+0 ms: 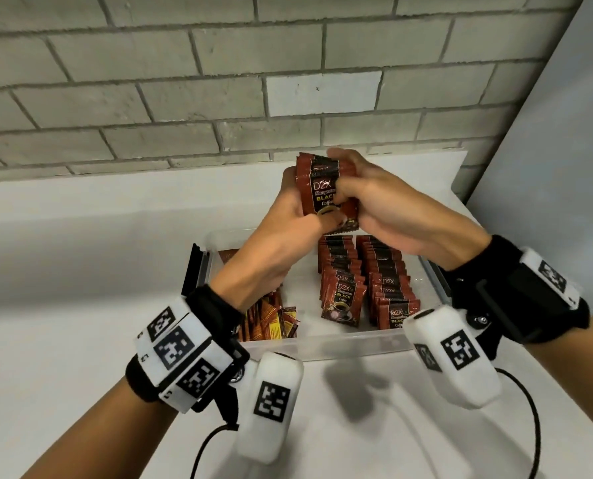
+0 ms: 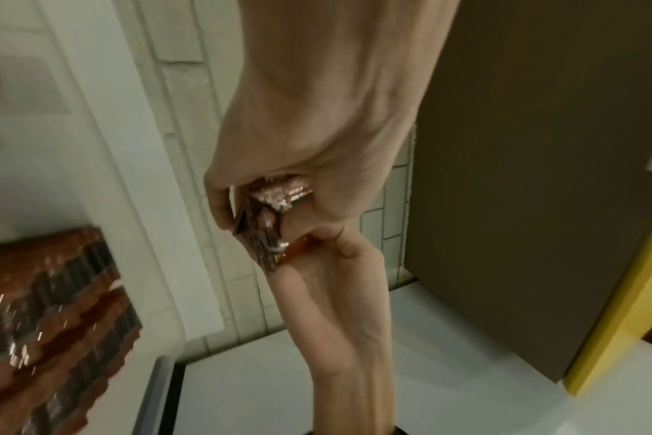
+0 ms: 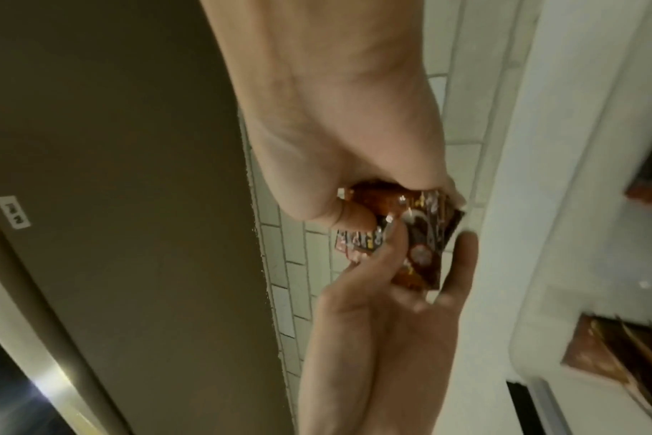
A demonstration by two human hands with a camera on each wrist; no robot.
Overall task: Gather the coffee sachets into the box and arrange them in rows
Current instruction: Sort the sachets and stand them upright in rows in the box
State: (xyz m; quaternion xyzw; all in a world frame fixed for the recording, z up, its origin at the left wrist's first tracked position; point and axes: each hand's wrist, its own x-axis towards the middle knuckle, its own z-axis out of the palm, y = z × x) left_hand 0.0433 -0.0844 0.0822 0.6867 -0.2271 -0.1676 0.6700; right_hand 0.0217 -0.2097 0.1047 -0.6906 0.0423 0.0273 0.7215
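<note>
While raised over box (image 1: 322,344), both hands grip sachet stack (image 1: 322,188).

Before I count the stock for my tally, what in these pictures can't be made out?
- How many sachets are held: both hands cover the stack in every view.
- Left part of the box: the left hand and forearm hide it in the head view.
- The rows in the left wrist view: blurred and cut by the edge.
- Right hand grip: its fingertips are hidden behind the stack.
</note>
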